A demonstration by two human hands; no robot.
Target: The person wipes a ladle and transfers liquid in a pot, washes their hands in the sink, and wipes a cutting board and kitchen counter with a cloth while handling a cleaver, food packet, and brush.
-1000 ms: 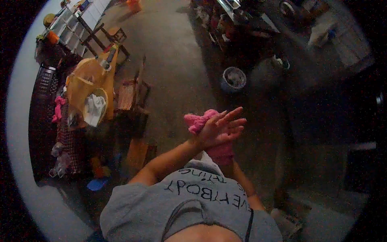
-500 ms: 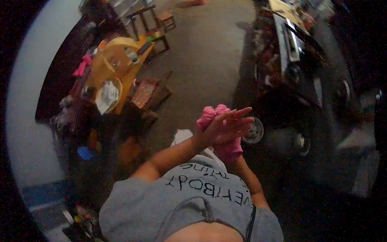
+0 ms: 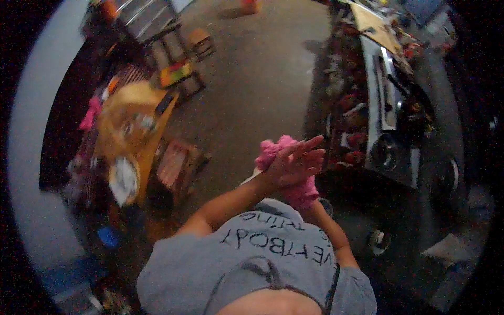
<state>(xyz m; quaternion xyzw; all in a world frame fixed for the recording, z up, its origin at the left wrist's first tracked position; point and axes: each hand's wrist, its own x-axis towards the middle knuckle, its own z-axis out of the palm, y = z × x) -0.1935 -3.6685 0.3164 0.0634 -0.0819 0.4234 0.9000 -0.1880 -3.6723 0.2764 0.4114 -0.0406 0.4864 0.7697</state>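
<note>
My left hand (image 3: 298,164) has its fingers stretched out and crosses over the pink knitted or fluffy covering on my right hand. No object shows in the fingers of my left hand. My right hand (image 3: 302,193) is inside this pink covering, with its cuff at the wrist. Bumpy pink ends (image 3: 274,150) stick out beyond my left wrist. The bare fingers of my right hand are hidden, and their pose is unclear. Both hands are in front of the grey shirt (image 3: 262,236).
A yellow table (image 3: 142,113) at the left bears a white item (image 3: 124,181) in a round tray. Stools (image 3: 176,163) and a chair stand beside it. At the right is a counter with a metal stove (image 3: 387,105). Grey floor (image 3: 257,79) stretches ahead.
The view has swung, bringing the stove counter further into sight at the right, while the bucket is now mostly hidden behind my right arm. My hands stay crossed in much the same pose.
</note>
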